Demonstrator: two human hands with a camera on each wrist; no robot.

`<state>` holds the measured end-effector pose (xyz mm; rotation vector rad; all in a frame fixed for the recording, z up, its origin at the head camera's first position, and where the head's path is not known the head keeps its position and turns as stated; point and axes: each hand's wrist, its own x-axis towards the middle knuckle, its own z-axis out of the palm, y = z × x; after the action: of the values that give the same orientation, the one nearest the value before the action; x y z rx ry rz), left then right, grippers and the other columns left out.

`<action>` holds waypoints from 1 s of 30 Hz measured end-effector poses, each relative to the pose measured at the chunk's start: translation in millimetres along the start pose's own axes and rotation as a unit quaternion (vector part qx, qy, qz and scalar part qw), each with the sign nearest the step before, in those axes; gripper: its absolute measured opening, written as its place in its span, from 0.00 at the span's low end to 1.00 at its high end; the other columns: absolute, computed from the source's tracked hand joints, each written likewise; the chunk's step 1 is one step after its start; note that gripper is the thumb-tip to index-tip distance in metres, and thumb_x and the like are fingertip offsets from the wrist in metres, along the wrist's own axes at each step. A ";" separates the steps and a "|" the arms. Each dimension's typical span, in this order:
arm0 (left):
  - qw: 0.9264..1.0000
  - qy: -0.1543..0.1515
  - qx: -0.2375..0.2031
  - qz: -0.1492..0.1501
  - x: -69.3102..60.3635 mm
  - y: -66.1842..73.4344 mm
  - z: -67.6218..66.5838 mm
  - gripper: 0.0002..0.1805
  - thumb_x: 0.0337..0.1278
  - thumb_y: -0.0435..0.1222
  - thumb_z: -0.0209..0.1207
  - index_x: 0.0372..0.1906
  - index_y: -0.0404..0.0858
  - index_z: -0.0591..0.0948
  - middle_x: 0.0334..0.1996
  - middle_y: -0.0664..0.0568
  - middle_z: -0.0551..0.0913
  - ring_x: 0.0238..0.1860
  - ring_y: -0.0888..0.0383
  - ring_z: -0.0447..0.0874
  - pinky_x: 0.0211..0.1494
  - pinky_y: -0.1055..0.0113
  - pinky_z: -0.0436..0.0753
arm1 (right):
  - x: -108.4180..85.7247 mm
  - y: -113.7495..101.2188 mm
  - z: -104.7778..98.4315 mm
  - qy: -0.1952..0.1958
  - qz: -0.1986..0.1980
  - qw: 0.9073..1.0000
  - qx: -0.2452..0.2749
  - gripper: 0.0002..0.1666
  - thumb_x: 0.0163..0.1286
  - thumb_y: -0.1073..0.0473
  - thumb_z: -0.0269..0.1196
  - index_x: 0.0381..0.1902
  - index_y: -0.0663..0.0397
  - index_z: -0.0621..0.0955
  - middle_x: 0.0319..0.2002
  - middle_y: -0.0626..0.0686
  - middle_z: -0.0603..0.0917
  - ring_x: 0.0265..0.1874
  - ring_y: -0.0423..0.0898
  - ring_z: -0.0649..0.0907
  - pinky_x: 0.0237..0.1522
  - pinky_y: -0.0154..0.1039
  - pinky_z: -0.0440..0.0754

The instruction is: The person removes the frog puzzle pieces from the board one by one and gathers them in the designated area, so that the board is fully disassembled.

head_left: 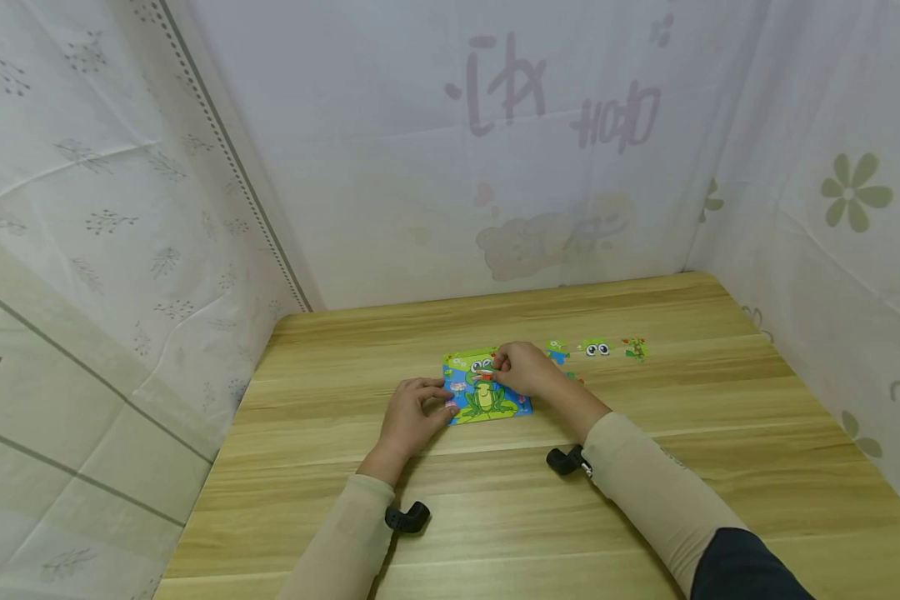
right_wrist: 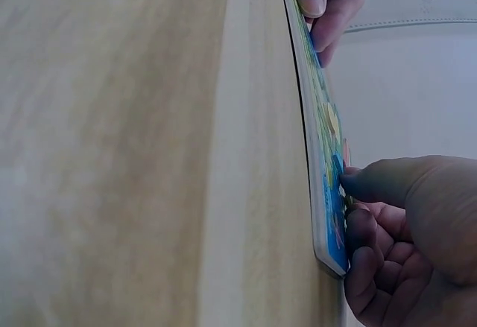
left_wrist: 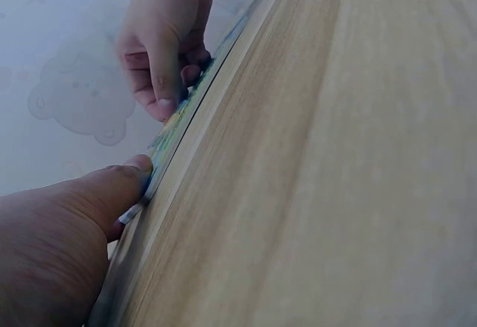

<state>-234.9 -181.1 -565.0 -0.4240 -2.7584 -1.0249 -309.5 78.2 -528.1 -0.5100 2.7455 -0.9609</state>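
The frog puzzle board (head_left: 487,404) lies flat on the wooden table (head_left: 720,400), closer to the far edge than to the near one and well in from both side edges. The left hand (head_left: 412,412) is loosely spread, thumb and fingertips touching the board's left edge by its near-left corner; it appears to steady rather than clasp. The right hand (head_left: 525,367) has thumb and bent fingers together over the upper part of the board, apparently pinching a small frog mouth piece (head_left: 483,376); the fingers partly cover it. An eyes piece (head_left: 596,349), a red-flowered piece (head_left: 635,348) and a blue-patterned piece (head_left: 557,357) lie toward the table's far-right corner. Assessment: the board shows a thin, straight edge and should prove light and stiff, its smooth face inclined to slide if pushed sideways; holding at the left edge or near-left corner is sound. The pieces look light and thin, awkward to lift when flat and probably liable to creasing, so they are best taken by opposite edges between thumb and fingertip.
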 end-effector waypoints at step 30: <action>1.000 0.003 -0.006 -0.002 -1.3 1.8 0.0 0.12 0.60 0.48 0.75 0.46 0.51 0.92 0.61 0.58 0.84 0.66 0.53 0.73 0.71 0.50 0.73 | -15.9 10.1 -17.2 0.023 -0.017 0.999 0.036 0.05 0.74 0.57 0.69 0.39 0.52 0.85 0.35 0.49 0.83 0.35 0.46 0.80 0.37 0.40 0.81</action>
<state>-233.2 -180.1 -564.3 -0.4161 -2.7505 -1.0438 -302.4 101.5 -520.2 -0.5296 2.7387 -1.0875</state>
